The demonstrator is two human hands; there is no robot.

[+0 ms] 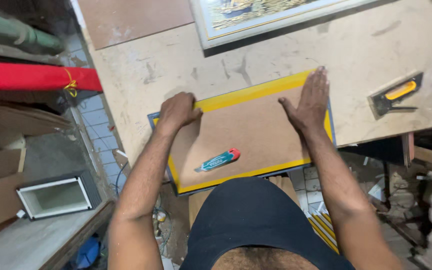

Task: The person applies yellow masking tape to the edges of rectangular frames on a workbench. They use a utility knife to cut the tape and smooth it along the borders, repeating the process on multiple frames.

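Left hand (177,111) curled, knuckles up, fingers pinching the far yellow edge of the frame (256,89). Right hand (310,100) spread flat, palm down, fingers together, pressing on the brown backing board (246,127) and reaching onto that same yellow border. The frame lies face down between the two hands, tilted across the near edge of the worktable (176,65) and overhanging it toward the body. Just nearer than the hands, on the board, a teal and red utility knife (218,160) lies loose. Out past the right hand, a black and yellow staple gun (395,95) rests on the scuffed, pale tabletop. Beyond both hands, a framed picture (271,15) sits face up. Off beyond the left arm: a red roll (31,76), tiled floor (96,125), a small white box (58,195).
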